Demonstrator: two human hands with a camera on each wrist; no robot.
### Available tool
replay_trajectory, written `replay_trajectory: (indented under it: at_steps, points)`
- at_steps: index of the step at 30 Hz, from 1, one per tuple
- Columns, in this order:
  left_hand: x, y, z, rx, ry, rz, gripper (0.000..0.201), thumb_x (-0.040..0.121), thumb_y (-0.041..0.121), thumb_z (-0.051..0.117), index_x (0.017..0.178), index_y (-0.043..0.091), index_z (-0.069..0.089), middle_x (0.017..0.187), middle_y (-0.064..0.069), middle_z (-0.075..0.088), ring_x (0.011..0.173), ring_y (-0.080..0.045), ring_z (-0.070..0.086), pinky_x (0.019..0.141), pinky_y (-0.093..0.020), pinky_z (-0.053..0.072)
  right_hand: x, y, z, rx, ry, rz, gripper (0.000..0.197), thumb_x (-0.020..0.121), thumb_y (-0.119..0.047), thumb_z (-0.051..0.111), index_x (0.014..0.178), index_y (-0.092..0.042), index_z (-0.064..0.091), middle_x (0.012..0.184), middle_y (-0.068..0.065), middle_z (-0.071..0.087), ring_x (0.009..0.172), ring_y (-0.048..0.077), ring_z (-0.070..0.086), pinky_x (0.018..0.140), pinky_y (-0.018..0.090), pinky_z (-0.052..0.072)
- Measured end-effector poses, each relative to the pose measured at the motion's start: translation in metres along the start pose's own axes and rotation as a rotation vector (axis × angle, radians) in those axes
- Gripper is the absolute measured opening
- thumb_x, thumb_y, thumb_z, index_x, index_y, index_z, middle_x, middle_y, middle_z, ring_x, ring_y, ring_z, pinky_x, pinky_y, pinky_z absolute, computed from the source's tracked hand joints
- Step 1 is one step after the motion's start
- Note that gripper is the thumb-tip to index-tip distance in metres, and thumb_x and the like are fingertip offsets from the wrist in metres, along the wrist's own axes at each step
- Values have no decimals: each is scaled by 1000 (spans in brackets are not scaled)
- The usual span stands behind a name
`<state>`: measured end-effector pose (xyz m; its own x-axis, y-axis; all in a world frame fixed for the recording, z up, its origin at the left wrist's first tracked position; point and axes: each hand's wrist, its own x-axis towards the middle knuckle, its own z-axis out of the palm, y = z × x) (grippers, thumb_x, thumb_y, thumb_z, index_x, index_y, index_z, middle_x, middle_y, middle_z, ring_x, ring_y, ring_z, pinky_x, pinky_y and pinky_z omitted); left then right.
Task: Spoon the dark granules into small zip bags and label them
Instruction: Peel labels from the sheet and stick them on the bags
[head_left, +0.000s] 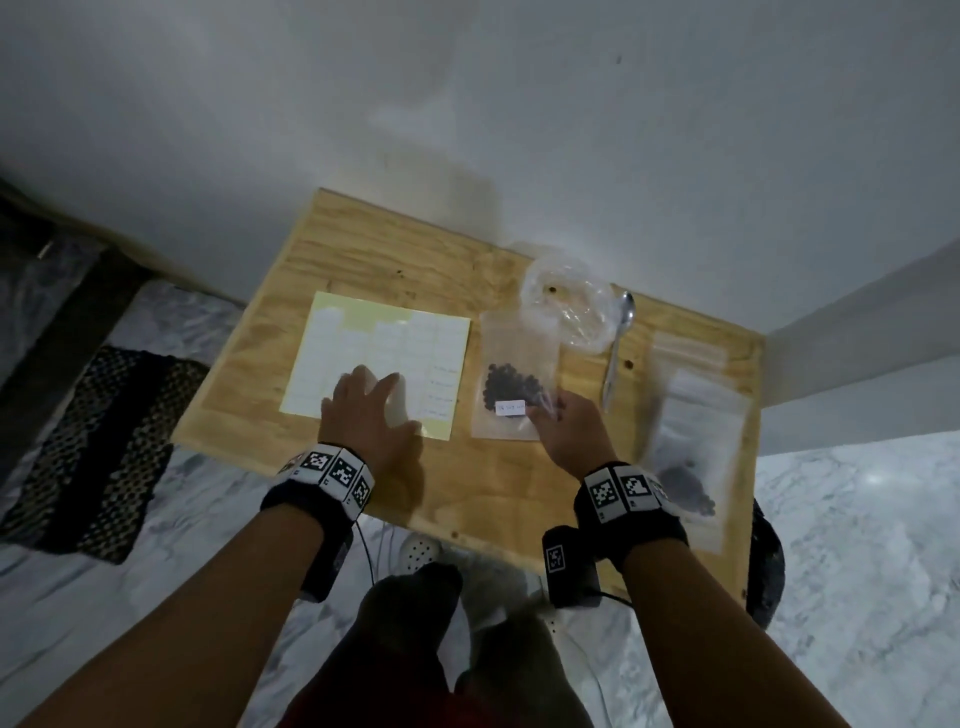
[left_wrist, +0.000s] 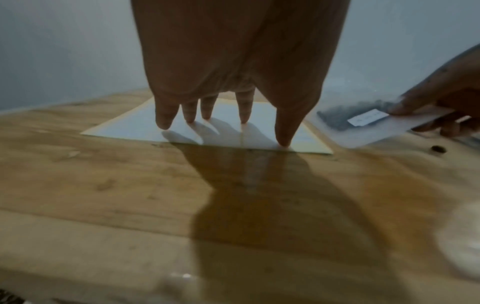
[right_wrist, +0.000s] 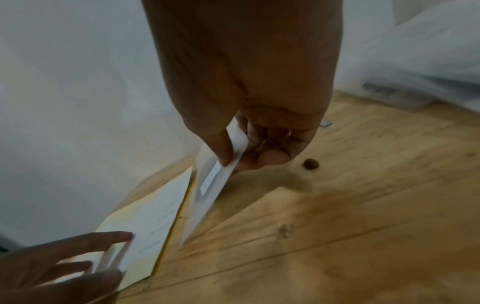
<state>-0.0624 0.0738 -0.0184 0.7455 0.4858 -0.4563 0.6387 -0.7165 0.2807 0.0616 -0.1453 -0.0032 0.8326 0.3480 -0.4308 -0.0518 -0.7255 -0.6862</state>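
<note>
A small zip bag (head_left: 514, 384) of dark granules (head_left: 511, 382) lies at the middle of the wooden table (head_left: 363, 249) and carries a white label (head_left: 510, 408). My right hand (head_left: 545, 410) pinches the bag's right edge between thumb and fingers; in the right wrist view that edge of the bag (right_wrist: 207, 195) is raised off the wood under the right hand (right_wrist: 239, 162). My left hand (head_left: 374, 400) rests flat, its straight fingers (left_wrist: 191, 113) spread on the label sheet (head_left: 363, 338). A metal spoon (head_left: 618, 348) lies just right of the bag.
A crumpled clear plastic container (head_left: 571, 306) sits behind the bag. At the right edge lie more zip bags (head_left: 696, 405), the nearest holding dark granules (head_left: 685, 488). A wall runs close behind the table. A dark knot (right_wrist: 310, 164) marks the wood by my right hand.
</note>
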Motion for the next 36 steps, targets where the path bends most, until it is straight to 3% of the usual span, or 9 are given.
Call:
replay_trajectory:
  at_steps: [3, 6, 9, 12, 14, 16, 19, 27, 36]
  points:
    - [2, -7, -4, 31, 29, 43, 58, 83, 49, 61, 134, 26, 44, 142, -11, 30, 128, -33, 35, 104, -47, 37, 14, -8, 13, -26, 38, 34, 27, 87, -23, 66, 83, 4, 64, 75, 16, 62, 70, 33, 56, 60, 38, 41]
    - [5, -12, -3, 25, 28, 62, 59, 84, 49, 61, 136, 26, 43, 146, -11, 25, 131, -33, 30, 106, -46, 36, 18, -17, 22, -58, 109, 98, 25, 85, -30, 69, 83, -5, 62, 72, 5, 55, 73, 29, 53, 63, 32, 37]
    - [6, -14, -4, 44, 37, 69, 59, 83, 52, 60, 135, 29, 43, 147, -10, 25, 131, -32, 30, 102, -44, 40, 6, -25, 29, -200, 251, 116, 51, 81, -38, 71, 120, -10, 53, 108, 5, 56, 103, 27, 55, 77, 35, 45]
    - [6, -17, -4, 74, 35, 61, 61, 84, 56, 58, 137, 33, 41, 149, -8, 24, 134, -31, 29, 102, -43, 39, -9, -35, 44, -379, 447, -206, 45, 77, -35, 73, 114, -15, 58, 111, 6, 57, 100, 25, 55, 78, 36, 49]
    - [5, -17, -4, 92, 44, 66, 60, 83, 57, 58, 136, 33, 41, 148, -8, 26, 133, -31, 30, 101, -43, 39, -15, -46, 58, -355, 307, -352, 25, 84, -32, 68, 104, -17, 65, 104, 2, 63, 92, 18, 58, 77, 35, 52]
    - [5, -18, -3, 111, 53, 75, 60, 83, 58, 57, 136, 33, 41, 147, -8, 29, 130, -32, 33, 98, -43, 39, -17, -53, 72, -323, 87, -307, 24, 89, -34, 61, 105, -18, 69, 108, -1, 65, 98, 14, 59, 81, 34, 52]
    - [5, -18, -3, 126, 53, 80, 59, 83, 58, 57, 134, 33, 42, 147, -9, 29, 128, -33, 34, 96, -43, 40, -13, -54, 87, -316, -9, -155, 34, 88, -36, 61, 115, -17, 67, 117, 2, 62, 110, 19, 57, 87, 34, 50]
    - [2, -22, -3, 87, 54, 99, 63, 82, 57, 60, 136, 32, 42, 152, -12, 27, 132, -35, 32, 101, -46, 35, -14, -54, 108, -211, 97, 28, 30, 85, -39, 64, 107, -20, 69, 101, -3, 70, 97, 18, 64, 74, 26, 44]
    - [0, -24, -4, 44, 54, 96, 62, 83, 56, 59, 137, 33, 40, 155, -9, 23, 136, -31, 27, 107, -44, 31, -11, -60, 112, -161, 172, 189, 24, 87, -38, 61, 107, -26, 65, 104, -8, 70, 99, 17, 63, 75, 26, 40]
